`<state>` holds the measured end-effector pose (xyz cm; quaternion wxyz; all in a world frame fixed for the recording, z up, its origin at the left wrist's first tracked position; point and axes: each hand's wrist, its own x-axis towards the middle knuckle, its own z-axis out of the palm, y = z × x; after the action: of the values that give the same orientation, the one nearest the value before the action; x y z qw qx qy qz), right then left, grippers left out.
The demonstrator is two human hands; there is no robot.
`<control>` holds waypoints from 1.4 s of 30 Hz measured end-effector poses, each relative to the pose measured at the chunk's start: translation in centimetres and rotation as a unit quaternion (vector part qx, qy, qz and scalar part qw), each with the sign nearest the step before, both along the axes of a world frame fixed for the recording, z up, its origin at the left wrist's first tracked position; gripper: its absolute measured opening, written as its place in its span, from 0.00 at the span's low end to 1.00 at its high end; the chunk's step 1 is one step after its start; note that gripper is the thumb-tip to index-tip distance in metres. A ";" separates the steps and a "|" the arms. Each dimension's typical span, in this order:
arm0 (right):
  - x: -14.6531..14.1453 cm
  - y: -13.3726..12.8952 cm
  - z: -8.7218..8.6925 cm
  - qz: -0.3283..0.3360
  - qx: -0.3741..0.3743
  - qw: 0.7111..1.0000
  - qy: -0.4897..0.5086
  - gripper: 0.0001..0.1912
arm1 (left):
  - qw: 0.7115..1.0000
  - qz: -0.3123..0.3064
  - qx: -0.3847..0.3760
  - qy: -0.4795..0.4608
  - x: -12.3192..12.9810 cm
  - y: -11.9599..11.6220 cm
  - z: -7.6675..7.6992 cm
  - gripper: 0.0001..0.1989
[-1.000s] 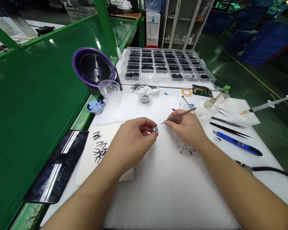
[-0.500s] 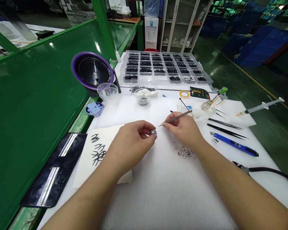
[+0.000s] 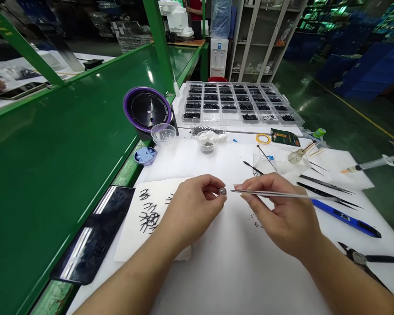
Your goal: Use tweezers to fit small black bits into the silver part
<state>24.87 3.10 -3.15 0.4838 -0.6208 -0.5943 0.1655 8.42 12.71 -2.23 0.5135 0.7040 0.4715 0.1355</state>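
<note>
Between the thumb and fingers of my left hand (image 3: 197,210) is a small metal piece (image 3: 223,191). My right hand (image 3: 279,210) pinches metal tweezers (image 3: 282,194), held nearly level, their tip pointing left and a short gap from the metal piece. Under my left forearm lies a white sheet (image 3: 129,236) with black forked parts (image 3: 150,218) on it. Tiny dark bits (image 3: 256,224) are scattered on the white table beside my right hand. A dark thin tool (image 3: 252,167) lies just beyond my right hand.
A compartment tray (image 3: 216,117) of black parts stands at the back, near a clear cup (image 3: 206,142) and a purple-rimmed container (image 3: 128,105). Pliers (image 3: 359,258), a blue pen-like tool (image 3: 346,217) and a syringe (image 3: 377,163) are on the right. A phone-like black slab (image 3: 92,236) lies left.
The view has shifted, so the table items appear further right or lower. My right hand has turned, and the tweezers now lie nearly level instead of slanting up. My left hand still holds the piece.
</note>
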 end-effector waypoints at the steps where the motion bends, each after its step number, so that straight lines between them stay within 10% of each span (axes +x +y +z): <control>1: -0.3 -0.1 -0.2 0.003 0.010 1.000 -0.003 0.05 | 1.000 0.001 -0.007 -0.004 -0.1 -0.1 0.1 0.08; 42: -1.3 -0.2 -1.0 0.008 -0.013 1.000 0.020 0.07 | 1.000 0.003 0.008 -0.001 0.0 -0.5 0.1 0.04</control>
<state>23.57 2.88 -4.15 0.4858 -0.6189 -0.5874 0.1894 8.42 12.25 -2.12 0.5081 0.7063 0.4722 0.1414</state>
